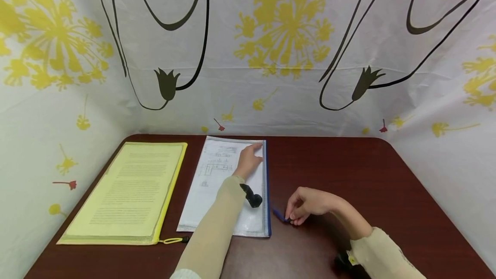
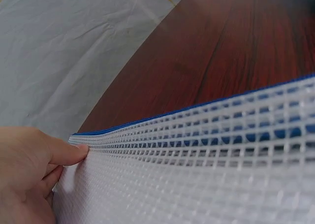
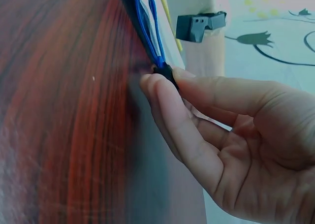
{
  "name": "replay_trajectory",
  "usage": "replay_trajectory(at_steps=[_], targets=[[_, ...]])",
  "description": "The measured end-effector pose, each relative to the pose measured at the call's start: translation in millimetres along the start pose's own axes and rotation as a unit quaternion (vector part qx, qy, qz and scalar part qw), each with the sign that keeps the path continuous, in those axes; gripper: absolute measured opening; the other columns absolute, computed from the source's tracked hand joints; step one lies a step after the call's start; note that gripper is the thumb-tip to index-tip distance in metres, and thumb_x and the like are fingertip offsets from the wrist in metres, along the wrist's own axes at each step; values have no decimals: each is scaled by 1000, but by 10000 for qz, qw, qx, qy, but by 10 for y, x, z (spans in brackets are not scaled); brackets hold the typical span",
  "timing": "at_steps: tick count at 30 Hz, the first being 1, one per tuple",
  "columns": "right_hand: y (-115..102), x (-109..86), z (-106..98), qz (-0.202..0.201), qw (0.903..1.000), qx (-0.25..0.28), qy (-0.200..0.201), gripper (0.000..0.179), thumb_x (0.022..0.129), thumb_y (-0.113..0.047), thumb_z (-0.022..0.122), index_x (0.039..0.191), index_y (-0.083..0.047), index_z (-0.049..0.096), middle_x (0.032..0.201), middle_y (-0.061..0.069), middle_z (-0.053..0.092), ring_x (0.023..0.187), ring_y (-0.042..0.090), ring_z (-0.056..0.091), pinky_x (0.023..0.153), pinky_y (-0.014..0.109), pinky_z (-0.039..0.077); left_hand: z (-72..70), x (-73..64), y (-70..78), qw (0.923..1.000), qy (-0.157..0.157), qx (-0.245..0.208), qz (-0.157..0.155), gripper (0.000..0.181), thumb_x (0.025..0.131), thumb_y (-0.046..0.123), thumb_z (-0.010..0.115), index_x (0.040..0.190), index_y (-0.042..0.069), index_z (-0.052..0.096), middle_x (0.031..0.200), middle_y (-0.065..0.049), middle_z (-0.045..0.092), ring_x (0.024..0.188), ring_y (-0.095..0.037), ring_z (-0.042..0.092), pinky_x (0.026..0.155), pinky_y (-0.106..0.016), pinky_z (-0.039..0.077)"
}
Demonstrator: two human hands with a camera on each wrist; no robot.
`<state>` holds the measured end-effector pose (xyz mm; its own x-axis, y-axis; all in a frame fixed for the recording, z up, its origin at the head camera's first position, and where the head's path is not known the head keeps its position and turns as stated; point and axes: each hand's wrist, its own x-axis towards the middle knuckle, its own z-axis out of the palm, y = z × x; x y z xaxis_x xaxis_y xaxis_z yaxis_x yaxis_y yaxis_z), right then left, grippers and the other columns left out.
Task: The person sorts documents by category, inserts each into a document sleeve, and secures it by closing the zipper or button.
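Observation:
A clear mesh zip pouch (image 1: pixel 248 223) with a blue zip edge lies flat, sheets with a printed diagram inside. My left hand (image 1: pixel 248 161) rests on its far right corner. The thumb and forefinger are spread apart there, and in the left wrist view a fingertip (image 2: pixel 82 151) presses the mesh beside the blue zip (image 2: pixel 197 107). Just off the pouch's near right edge, my right hand (image 1: pixel 308 203) pinches a zip pull. Its black end (image 3: pixel 165 72) sits between thumb and forefinger, and the blue cord loop (image 3: pixel 152 27) runs from there towards the pouch.
To the left lies a yellow zip pouch (image 1: pixel 160 218) with printed pages, its yellow cord pull (image 1: pixel 170 240) at the near corner. Both pouches are on a dark red-brown wooden table (image 1: pixel 329 158). White cloth (image 1: pixel 240 85) with flower prints hangs around the far and side edges.

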<state>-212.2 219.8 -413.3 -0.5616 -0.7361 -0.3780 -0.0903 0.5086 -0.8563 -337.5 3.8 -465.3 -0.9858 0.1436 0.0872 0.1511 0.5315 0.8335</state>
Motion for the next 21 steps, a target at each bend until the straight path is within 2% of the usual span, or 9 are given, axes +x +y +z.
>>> replay_trajectory(at_steps=[8,16,21], targets=[[-74,-34,100,-133,9976,194,-644,14,92,-1,62,95,7,74,89,15,74,76,13,69,70,28,62,1,3,3,9999,8,89,53,56,86,-4,70,139,4,57,144,-12,57,139,-30,49,116,-41,41],[-168,-104,219,145,9910,279,-1301,13,91,-1,64,94,7,74,86,13,75,74,9,70,70,26,62,2,-1,2,9999,19,93,69,56,86,-4,69,139,3,56,144,-12,57,139,-30,49,116,-40,41],[-193,-134,245,372,9884,277,-1446,12,90,0,65,93,8,73,85,11,76,73,8,70,69,24,61,0,-8,0,10000,37,63,34,56,86,-5,69,140,2,55,145,-13,56,139,-30,48,117,-39,40]])
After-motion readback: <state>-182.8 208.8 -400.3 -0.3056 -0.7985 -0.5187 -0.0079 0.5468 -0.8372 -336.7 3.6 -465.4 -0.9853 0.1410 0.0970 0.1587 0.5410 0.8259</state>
